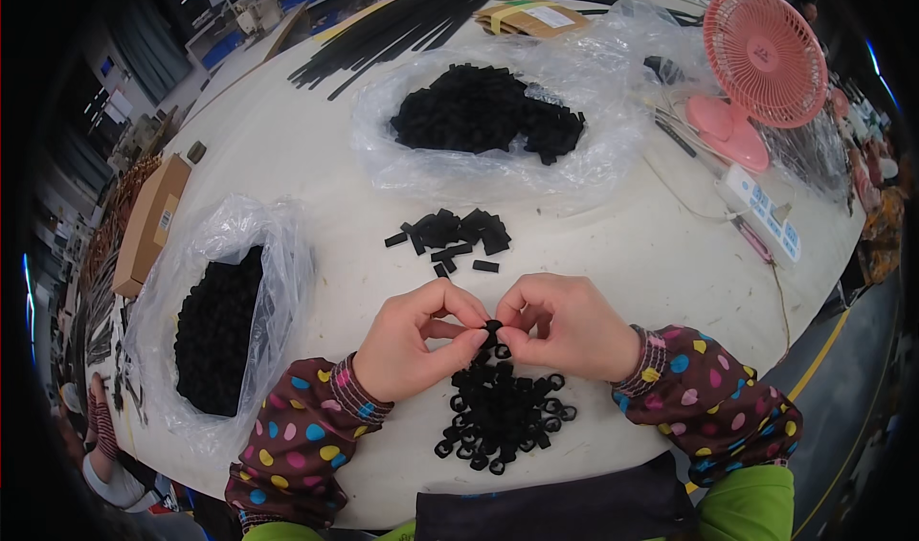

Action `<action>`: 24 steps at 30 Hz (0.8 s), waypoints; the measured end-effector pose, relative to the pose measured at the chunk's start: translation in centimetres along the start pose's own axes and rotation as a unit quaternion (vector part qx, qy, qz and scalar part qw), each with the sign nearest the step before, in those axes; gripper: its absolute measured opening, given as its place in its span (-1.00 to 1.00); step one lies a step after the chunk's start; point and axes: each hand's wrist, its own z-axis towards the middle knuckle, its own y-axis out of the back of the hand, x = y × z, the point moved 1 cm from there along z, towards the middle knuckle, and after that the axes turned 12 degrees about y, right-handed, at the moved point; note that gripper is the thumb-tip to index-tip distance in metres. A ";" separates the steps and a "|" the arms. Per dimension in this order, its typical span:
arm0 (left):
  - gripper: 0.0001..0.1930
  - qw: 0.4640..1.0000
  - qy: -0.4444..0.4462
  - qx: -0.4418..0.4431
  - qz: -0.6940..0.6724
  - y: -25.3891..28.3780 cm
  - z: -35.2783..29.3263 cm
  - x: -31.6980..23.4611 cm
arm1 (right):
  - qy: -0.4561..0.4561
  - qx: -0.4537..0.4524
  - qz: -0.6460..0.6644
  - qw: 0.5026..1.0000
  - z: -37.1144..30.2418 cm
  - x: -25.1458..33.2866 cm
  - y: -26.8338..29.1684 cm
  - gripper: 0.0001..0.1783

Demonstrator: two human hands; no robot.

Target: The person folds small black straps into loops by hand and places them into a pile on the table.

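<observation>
Both hands meet over the near middle of the table, fingertips pinched together. My left hand and my right hand grip a small black piece between thumbs and index fingers. It looks bent round, but the fingers partly cover it. Just below the hands lies a pile of small black rings, some on edge with their holes showing. Beyond the fingertips, several short flat black strips lie in a loose heap. Dotted sleeves cover both my forearms.
A plastic bag of black pieces lies open at the far middle, another bag at the left beside a cardboard box. At the right stand a pink fan and a white power strip with cords. Long black strips lie at the back.
</observation>
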 end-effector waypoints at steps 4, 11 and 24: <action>-0.86 0.990 0.090 0.026 -0.106 0.4 0.3 0.6 | 0.091 -0.034 -0.150 0.984 0.0 -0.2 -0.4 -0.86; -0.86 0.989 0.138 0.032 -0.051 0.4 0.4 0.2 | 0.201 -0.066 -0.298 0.931 -0.3 -0.4 -0.7 -0.81; -0.87 0.961 -0.137 -0.223 0.092 -1.7 -0.4 0.4 | 0.315 -0.137 -0.335 0.877 -0.1 0.8 -1.2 -0.86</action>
